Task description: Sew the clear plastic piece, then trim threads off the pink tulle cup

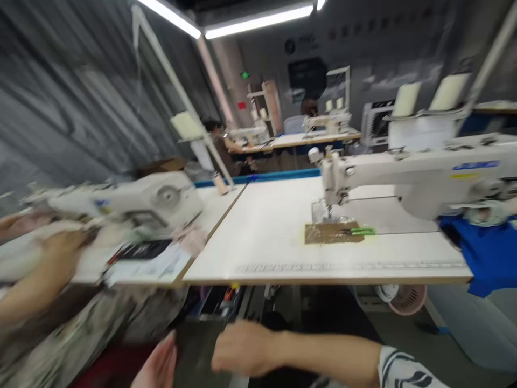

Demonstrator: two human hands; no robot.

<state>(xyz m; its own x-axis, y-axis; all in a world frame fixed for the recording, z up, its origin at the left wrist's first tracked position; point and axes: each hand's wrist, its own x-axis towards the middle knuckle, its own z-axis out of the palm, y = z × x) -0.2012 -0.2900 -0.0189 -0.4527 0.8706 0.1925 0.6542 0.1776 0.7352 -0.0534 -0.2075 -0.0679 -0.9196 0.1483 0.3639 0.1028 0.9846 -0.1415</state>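
Note:
My left hand (pixel 157 364) shows at the bottom edge, slightly blurred, its fingers stretched out and nothing seen in them. To its right, my right hand (pixel 244 347) hangs below the table's front edge with the back up. Its fingers curl under and are smeared, so their grip is hidden. Both hands are apart from the white sewing table (pixel 258 231). On that table stands a white sewing machine (pixel 371 172). Green-handled thread snips (pixel 361 231) lie on a brown patch (pixel 331 233) below the needle area.
At left a co-worker's hand (pixel 60 253) works at another sewing machine (pixel 133 199). Papers (pixel 157 264) and a dark pouch (pixel 145 249) lie there. Blue fabric (pixel 484 253) hangs off the right end. A pink basket (pixel 410 299) stands underneath. Below the table is an open drawer (pixel 220 302).

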